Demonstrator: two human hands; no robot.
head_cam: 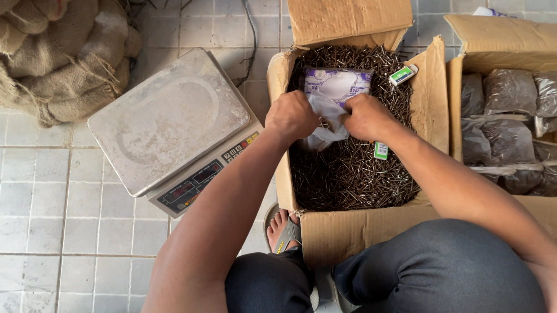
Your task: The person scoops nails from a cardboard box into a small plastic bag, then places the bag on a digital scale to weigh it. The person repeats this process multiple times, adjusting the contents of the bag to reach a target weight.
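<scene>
Both arms reach fwd from near edge, elbows bent, forearms converging over the open cardboard box [357, 231] in the middle. Left hand [291, 116] is knuckles-up, fingers curled together & clamped on the left edge of a thin clear plastic bag [327, 120]. Right hand [365, 116] mirrors it just to the right, fingers pinched shut on the same bag's right edge. Hands nearly touching, bag bunched between them.

Bag: translucent whitish, crumpled, limp, hanging below the hands onto the nails. It sits over the far-middle of the box, above a heap of small dark nails [354, 178] that fills the box. Just beyond the hands lies a flat purple & white packet [338, 83] on the nails. Two small green & white boxes: one [403, 75] at far right of the heap, one [381, 150] by the right wrist.

Left of box, on the tiled floor [31, 217]: a digital scale [167, 120] w/ steel pan. Far left: burlap sacks [48, 47]. Right: second carton [511, 46] w/ filled bags of nails [509, 140].
</scene>
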